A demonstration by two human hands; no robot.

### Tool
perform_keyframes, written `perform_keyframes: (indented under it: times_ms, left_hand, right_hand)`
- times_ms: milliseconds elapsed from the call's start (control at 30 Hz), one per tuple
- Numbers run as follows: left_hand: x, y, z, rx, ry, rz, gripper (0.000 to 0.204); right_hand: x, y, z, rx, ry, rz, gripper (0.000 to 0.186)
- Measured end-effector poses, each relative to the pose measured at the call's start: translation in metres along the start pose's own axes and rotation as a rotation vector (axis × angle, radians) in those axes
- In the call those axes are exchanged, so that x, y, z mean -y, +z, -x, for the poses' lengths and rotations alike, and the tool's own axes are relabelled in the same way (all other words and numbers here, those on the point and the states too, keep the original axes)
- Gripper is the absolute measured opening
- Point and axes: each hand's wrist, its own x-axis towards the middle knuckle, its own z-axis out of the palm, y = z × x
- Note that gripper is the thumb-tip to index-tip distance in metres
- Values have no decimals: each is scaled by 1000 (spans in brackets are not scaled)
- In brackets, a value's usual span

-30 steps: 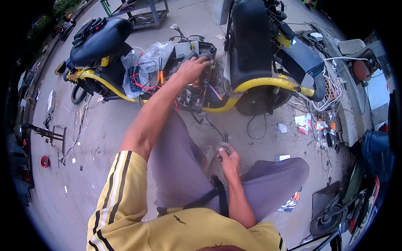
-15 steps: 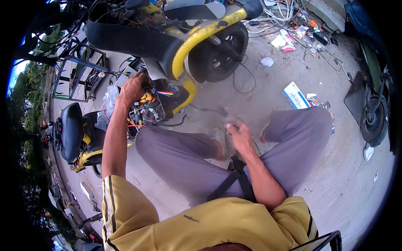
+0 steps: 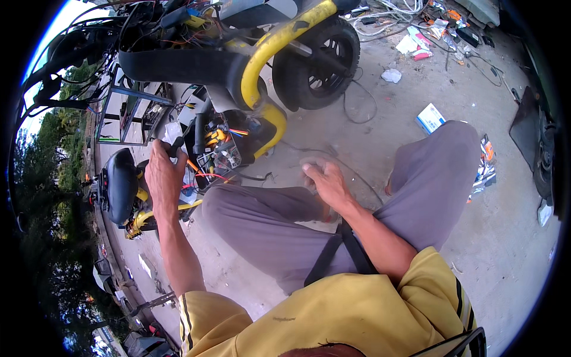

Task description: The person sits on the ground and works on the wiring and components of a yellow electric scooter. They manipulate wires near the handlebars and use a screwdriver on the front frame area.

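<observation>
My left hand grips a dark object just left of the open electronics compartment, where a dark cylinder, orange connectors and tangled wires show. My right hand is closed low between my knees; what it holds is blurred and I cannot make it out. A thin grey cable runs along the ground beside it. The scooter's yellow frame and rear wheel are beyond my hands.
Another black seat with yellow frame lies left, near a metal cart. Loose cables, litter and a blue-white box lie to the upper right. A dark vehicle stands at the right edge.
The view has turned. My left hand has left the compartment, moving left and down with a dark object in it. My right hand stays low between my knees.
</observation>
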Motion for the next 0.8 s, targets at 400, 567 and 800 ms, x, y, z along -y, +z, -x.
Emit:
perform_keyframes:
  times_ms: [400, 567, 800]
  left_hand:
    - [-144, 42, 85, 140, 613, 291, 39]
    - [-151, 55, 17, 59, 492, 450, 43]
    - [-139, 88, -50, -329, 256, 540, 47]
  right_hand:
    - [27, 46, -34, 262, -5, -490, 46]
    - [36, -5, -50, 58, 123, -244, 42]
    - [28, -15, -63, -72, 23, 82, 38]
